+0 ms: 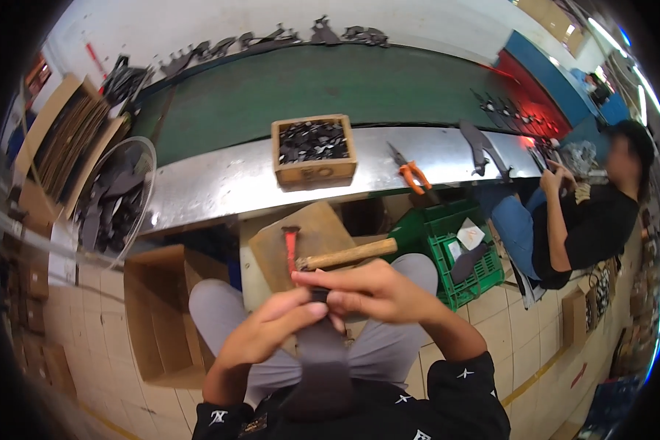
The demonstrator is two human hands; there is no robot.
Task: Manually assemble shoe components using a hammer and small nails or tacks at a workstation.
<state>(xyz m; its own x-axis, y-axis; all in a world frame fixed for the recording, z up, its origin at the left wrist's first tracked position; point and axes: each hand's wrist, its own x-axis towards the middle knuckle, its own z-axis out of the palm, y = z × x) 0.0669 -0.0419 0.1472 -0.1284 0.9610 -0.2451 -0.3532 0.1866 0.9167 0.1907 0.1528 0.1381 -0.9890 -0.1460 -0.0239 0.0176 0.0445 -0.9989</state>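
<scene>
My left hand and my right hand meet over my lap, both closed on one end of a dark grey, flat strap-like piece. The piece hangs toward my body and widens at its lower end. Fingers cover the gripped end, so its details are hidden. Just beyond my hands, a hammer with a wooden handle and a red-handled tool with a dark head rest on a worn board.
A wooden box of small black parts and orange-handled pliers sit on the metal ledge. Behind runs a green conveyor belt. A clear basket, a cardboard box and a green crate surround me. A co-worker sits at right.
</scene>
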